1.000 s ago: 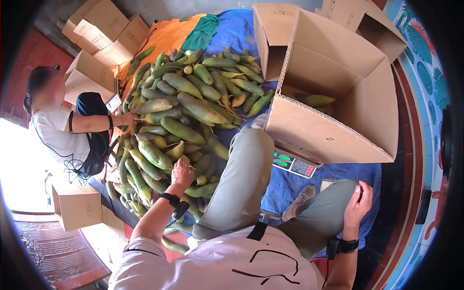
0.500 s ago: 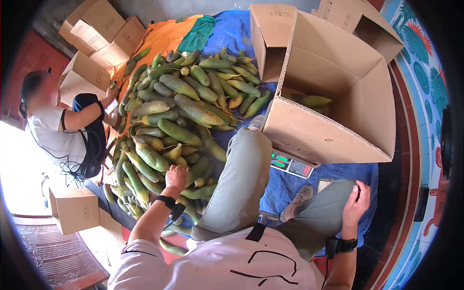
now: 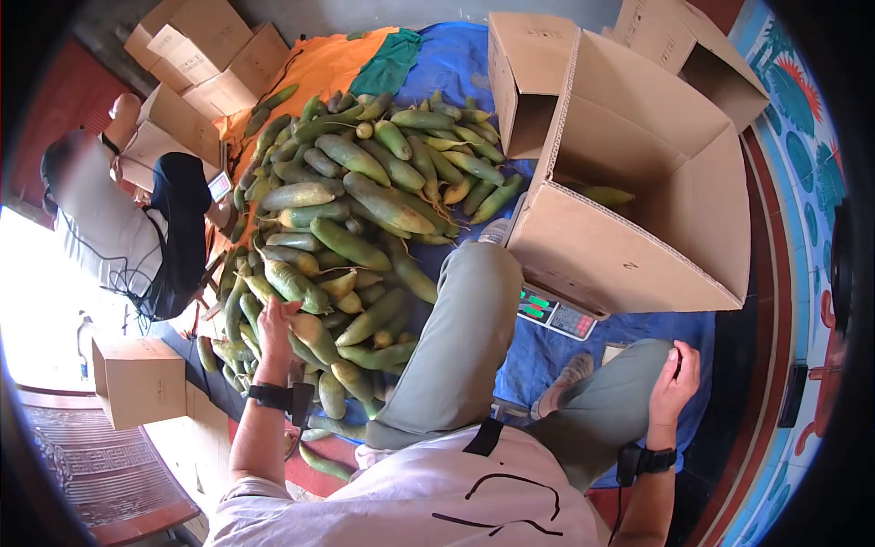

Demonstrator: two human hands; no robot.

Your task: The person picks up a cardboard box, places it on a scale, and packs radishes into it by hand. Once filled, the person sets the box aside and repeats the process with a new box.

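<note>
My left hand (image 3: 276, 330) touches the lower left part of a large pile of green radishes (image 3: 365, 205). Its fingers bend over a radish, and whether they grip it is hard to tell. A pale green radish (image 3: 296, 287) lies just above the fingertips. My right hand (image 3: 675, 372) rests by my right knee, fingers curled, with a small dark spot between them that I cannot make out. In front of me on the right, a large open cardboard box (image 3: 629, 246) stands on a digital scale (image 3: 558, 314), with at least one radish (image 3: 606, 195) inside.
Another person (image 3: 118, 219) crouches at the left, an arm reaching to a cardboard box (image 3: 173, 137). More boxes stand at the back left (image 3: 205, 55) and back right (image 3: 524, 73). A small box (image 3: 141, 378) and a carved wooden piece (image 3: 96, 465) are at the lower left.
My left hand has moved left over the pile. The other person has leaned down, with an arm now raised over the box. The view has shifted slightly.
</note>
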